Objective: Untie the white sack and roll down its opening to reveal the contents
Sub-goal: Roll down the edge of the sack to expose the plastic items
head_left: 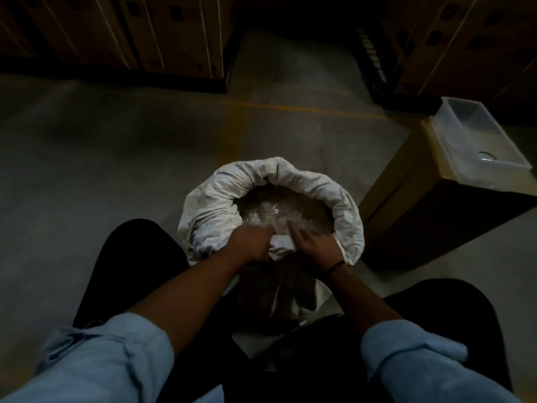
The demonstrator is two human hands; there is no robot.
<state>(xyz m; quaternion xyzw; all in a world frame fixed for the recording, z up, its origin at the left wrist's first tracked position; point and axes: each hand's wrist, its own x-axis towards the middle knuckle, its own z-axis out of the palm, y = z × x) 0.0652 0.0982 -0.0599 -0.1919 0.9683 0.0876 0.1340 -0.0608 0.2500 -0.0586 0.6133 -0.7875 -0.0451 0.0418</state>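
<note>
The white sack [313, 181] stands upright on the floor between my knees, its mouth wide and its top rolled outward into a thick rim. Inside it shows a shiny clear plastic liner [270, 212] over dim brownish contents. My left hand [252, 244] is closed on the near part of the rolled rim, fingers curled over the cloth. My right hand [315, 247] lies on the near rim just beside it, fingers partly spread and reaching over the edge toward the liner. A dark band circles the right wrist.
A tall cardboard box [406, 205] stands close to the sack's right, with a clear plastic tray [453, 146] on top. Stacked cartons on dark pallets [116, 33] line the back left and back right. Grey concrete floor [116, 158] with a faint yellow line lies to the left.
</note>
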